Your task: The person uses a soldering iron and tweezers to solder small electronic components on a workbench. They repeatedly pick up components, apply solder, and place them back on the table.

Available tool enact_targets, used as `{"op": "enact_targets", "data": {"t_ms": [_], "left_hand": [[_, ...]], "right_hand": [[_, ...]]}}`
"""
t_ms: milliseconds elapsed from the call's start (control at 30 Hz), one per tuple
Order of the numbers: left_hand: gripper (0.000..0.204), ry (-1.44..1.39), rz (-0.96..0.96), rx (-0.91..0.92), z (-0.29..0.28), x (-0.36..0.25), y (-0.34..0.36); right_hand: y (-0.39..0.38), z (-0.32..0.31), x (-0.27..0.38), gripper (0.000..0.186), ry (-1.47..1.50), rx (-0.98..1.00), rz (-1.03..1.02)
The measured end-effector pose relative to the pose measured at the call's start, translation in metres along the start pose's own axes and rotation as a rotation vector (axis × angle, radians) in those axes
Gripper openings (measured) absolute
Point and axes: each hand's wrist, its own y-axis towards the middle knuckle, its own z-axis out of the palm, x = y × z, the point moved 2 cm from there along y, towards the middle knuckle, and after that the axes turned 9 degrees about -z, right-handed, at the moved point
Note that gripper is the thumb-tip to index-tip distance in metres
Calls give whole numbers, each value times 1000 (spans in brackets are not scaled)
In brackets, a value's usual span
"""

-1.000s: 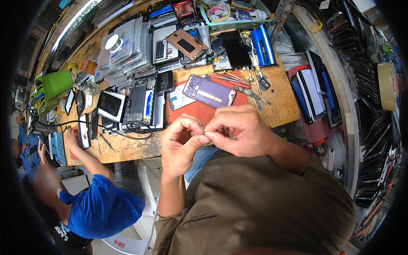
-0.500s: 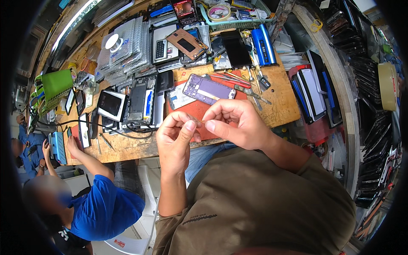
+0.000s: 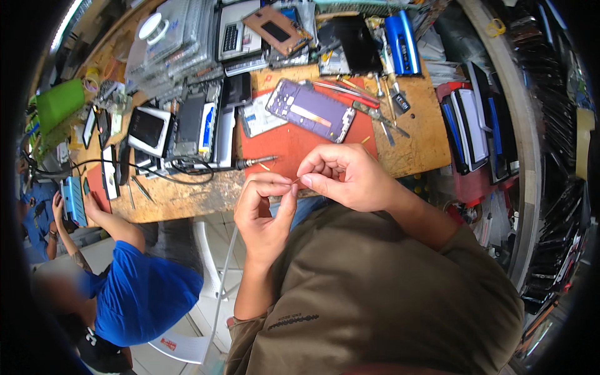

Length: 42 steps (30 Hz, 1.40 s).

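My left hand (image 3: 262, 219) and my right hand (image 3: 347, 178) are closed in pinches on a thin wire-like strand (image 3: 297, 180) in front of the bench's edge; its detail is too small to make out. Beyond them on a red-orange mat (image 3: 309, 150) lies a purple phone frame (image 3: 309, 107) with a silvery board (image 3: 256, 122) beside it. Tweezers, screwdrivers and other hand tools (image 3: 384, 109) lie to the right of the frame. A soldering iron (image 3: 253, 162) with a black cable rests just above my left hand.
Opened phones (image 3: 200, 122), bubble-wrap stacks (image 3: 169, 56), a green bin (image 3: 62, 103) and a blue cylinder (image 3: 402, 44) crowd the wooden bench (image 3: 156, 212). Device stacks (image 3: 462, 125) stand at the right. A co-worker (image 3: 137, 287) in blue sits at left; another person (image 3: 37, 219) is behind.
The view has shifted, so the bench sits higher in the picture. My pinched fingers have drawn slightly apart along the strand. The soldering iron now shows above my hands.
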Motion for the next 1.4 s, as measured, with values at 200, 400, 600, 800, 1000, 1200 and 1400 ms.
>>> {"op": "enact_targets", "data": {"t_ms": [200, 400, 600, 800, 1000, 1200, 1400], "left_hand": [[26, 398, 249, -61, -3, 31, -22], [32, 491, 369, -86, -3, 35, -19], [35, 592, 356, -148, -8, 39, -15], [30, 646, 378, -165, -12, 43, -19], [26, 668, 318, -261, -7, 50, -17], [24, 747, 326, -348, -4, 64, -12], [27, 792, 389, -357, 0, 68, -4]], "right_hand": [[-3, -1, -34, 10, -3, 71, 144], [5, 0, -38, 12, 43, 82, 201], [14, 8, -41, 13, 106, 27, 220], [15, 12, -43, 11, 113, -47, 254], [4, 4, -31, 14, -286, -194, -23], [3, -89, -1, 16, -1139, -580, -300], [2, -124, -10, 15, -1238, -507, -234]]}}
